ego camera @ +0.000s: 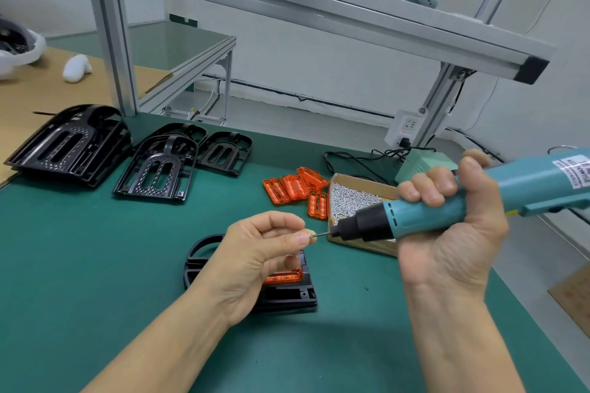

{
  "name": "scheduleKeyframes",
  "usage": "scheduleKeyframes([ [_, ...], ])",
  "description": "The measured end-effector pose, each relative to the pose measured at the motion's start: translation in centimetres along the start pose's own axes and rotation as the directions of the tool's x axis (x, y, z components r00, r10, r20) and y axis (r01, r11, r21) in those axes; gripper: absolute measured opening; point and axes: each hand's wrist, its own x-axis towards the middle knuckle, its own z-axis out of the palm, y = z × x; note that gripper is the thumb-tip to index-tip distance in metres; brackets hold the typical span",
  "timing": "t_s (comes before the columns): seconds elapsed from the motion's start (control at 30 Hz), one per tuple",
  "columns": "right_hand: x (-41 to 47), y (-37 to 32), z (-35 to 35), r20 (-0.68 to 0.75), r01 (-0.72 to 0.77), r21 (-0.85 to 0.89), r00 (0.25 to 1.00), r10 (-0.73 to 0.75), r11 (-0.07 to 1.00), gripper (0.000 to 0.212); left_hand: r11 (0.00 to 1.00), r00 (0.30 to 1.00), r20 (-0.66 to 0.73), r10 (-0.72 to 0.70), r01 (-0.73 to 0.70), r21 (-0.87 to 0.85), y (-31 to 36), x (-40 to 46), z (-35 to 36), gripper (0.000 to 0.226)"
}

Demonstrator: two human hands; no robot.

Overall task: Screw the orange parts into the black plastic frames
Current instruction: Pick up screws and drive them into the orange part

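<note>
I see a green work mat (95,265) spread across the bench, with stacks of black plastic frames (73,143) lying at its far left, well apart from both hands. Nearer the middle, one black frame (287,295) lies flat on the mat with an orange part (284,276) seated in it; my view of it is partly blocked by the left hand (255,258), which hovers right above it. To the right of that, the right hand (447,233) is wrapped firmly round the barrel of a teal electric screwdriver (463,201), held almost level with its bit pointing left. Behind the bit sits a cardboard tray of small silver screws (354,198), and just beside its left edge lies a loose cluster of orange parts (297,187), beyond both hands. The left hand's thumb and forefinger are pinched together on a tiny screw (310,234), which meets the tip of the screwdriver bit; its other fingers curl loosely underneath.
</note>
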Motion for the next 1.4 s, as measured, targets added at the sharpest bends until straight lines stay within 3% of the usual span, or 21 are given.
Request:
scheduleKeyframes([
  [0.3, -0.2, 0.3, 0.3, 0.005, 0.010, -0.029, 1.000, -0.010, 1.000, 0.014, 0.996, 0.997, -0.028, 0.077, -0.076, 0.055, -0.3, -0.1, -0.2, 0.018],
  [0.43, -0.4, 1.0, 0.2, -0.035, 0.059, -0.040, 0.998, -0.061, 0.997, 0.013, 0.978, 0.983, -0.057, 0.175, -0.167, 0.122, -0.5, -0.2, -0.1, 0.024],
  [0.57, -0.4, 1.5, -0.2, -0.094, 0.072, -0.005, 0.993, -0.072, 0.997, 0.014, 0.951, 0.964, -0.051, 0.259, -0.246, 0.185, -0.6, 0.0, -0.3, 0.015],
  [0.77, -0.4, 1.9, -0.3, -0.091, 0.068, -0.031, 0.993, -0.070, 0.997, 0.014, 0.906, 0.950, -0.013, 0.311, -0.293, 0.305, -0.8, 0.2, -0.7, 0.021],
  [1.17, 0.2, 2.5, -0.7, -0.092, 0.037, 0.006, 0.995, -0.036, 0.999, 0.018, 0.860, 0.930, 0.043, 0.365, -0.355, 0.366, -0.9, 0.7, -1.3, 0.026],
  [1.33, 0.6, 2.5, -1.0, -0.074, 0.022, 0.001, 0.997, -0.022, 1.000, 0.015, 0.816, 0.927, 0.060, 0.370, -0.355, 0.456, -0.7, 0.6, -1.8, 0.045],
  [1.4, 0.8, 2.5, -1.2, -0.060, 0.010, -0.034, 0.998, -0.012, 0.999, 0.014, 0.728, 0.925, 0.040, 0.378, -0.324, 0.604, -0.5, 0.7, -2.5, 0.042],
])
